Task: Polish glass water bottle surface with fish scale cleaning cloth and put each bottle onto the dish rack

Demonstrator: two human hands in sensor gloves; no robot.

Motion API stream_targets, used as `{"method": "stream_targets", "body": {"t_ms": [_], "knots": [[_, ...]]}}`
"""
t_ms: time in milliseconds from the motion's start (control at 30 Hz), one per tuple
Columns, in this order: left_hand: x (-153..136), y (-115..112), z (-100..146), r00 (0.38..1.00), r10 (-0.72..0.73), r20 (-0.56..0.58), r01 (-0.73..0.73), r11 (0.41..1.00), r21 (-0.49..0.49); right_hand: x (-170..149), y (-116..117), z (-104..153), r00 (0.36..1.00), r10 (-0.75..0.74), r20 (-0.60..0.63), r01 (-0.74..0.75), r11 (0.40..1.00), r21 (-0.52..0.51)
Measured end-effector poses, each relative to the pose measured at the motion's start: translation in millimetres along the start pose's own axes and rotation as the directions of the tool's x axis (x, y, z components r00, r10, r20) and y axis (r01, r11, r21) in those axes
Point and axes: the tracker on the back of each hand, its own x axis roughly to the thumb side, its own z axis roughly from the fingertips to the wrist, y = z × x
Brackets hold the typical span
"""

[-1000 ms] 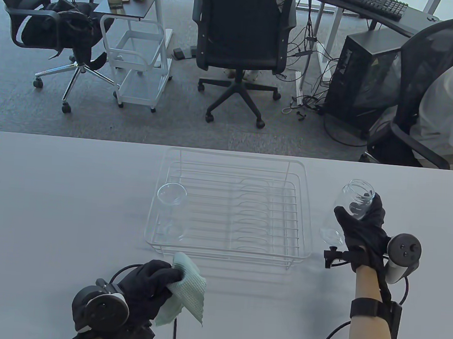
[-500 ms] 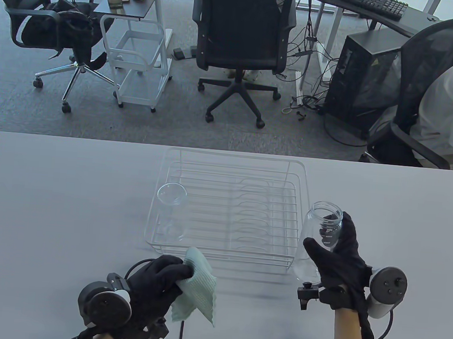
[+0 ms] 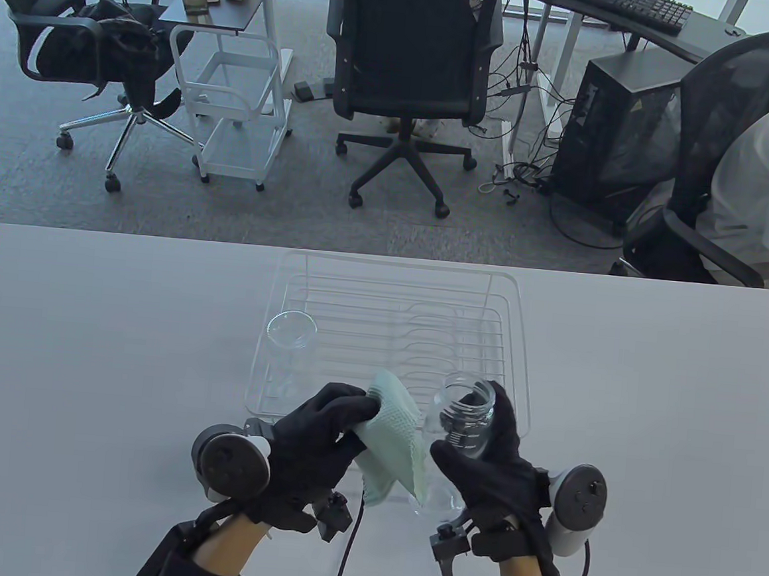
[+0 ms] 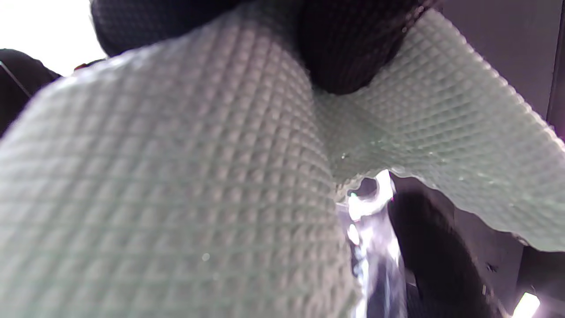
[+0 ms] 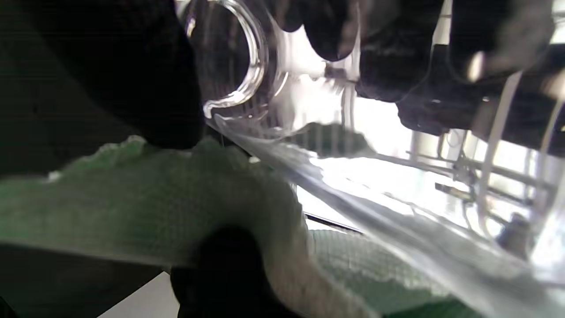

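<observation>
Both hands have come together since the earlier frames: the right hand (image 3: 486,472), fingers wrapped round a clear glass water bottle (image 3: 464,422), has carried it in from the right, while the left hand (image 3: 309,445) brings its pinched pale green fish scale cleaning cloth (image 3: 392,445) against the glass. Polishing of this bottle looks barely begun. Another clear glass bottle (image 3: 291,354) already stands in the white wire dish rack (image 3: 519,352) beyond the left hand. The held bottle tilts, mouth pointing up and away, base toward the wrists.
</observation>
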Motion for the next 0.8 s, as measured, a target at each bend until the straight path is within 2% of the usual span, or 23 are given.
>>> {"method": "stream_targets", "body": {"t_ms": [100,167,200,267,367,467,533,667,800], "knots": [[-4.0,-13.0,3.3,1.0,-0.011,-0.011,0.01,0.999,-0.043,-10.7,19.8,2.2,0.999,-0.023,-0.023,0.024,0.999,0.035],[-10.5,-15.4,7.5,0.998,0.012,-0.058,-0.012,1.0,0.002,-17.6,26.7,4.8,0.994,-0.087,-0.074,0.09,0.995,0.047],[-14.7,-14.1,7.7,0.996,0.045,-0.08,-0.045,0.999,-0.003,-20.8,28.0,3.7,0.979,-0.188,-0.078,0.194,0.979,0.068],[-18.6,-10.6,8.6,0.993,0.075,-0.095,-0.074,0.997,0.017,-20.5,28.4,4.0,0.947,-0.299,-0.118,0.312,0.943,0.115],[-21.3,-7.3,8.8,0.987,0.106,-0.12,-0.1,0.994,0.054,-23.0,27.4,3.7,0.964,-0.246,-0.099,0.263,0.936,0.233],[-24.5,-7.4,9.8,0.982,0.139,-0.13,-0.132,0.989,0.064,-26.8,28.0,4.5,0.939,-0.31,-0.15,0.341,0.896,0.284],[-25.9,-8.6,11.1,0.981,0.138,-0.135,-0.131,0.99,0.057,-30.6,27.3,5.4,0.929,-0.332,-0.164,0.365,0.896,0.252],[-28.4,-10.6,13.8,0.98,0.13,-0.152,-0.125,0.991,0.041,-31.3,22.6,3.4,0.964,-0.249,-0.095,0.262,0.951,0.167],[-20.4,-22.1,17.3,0.989,0.108,-0.105,-0.114,0.992,-0.055,-26.4,11.2,-1.6,0.972,-0.234,-0.035,0.236,0.97,0.06]]}}
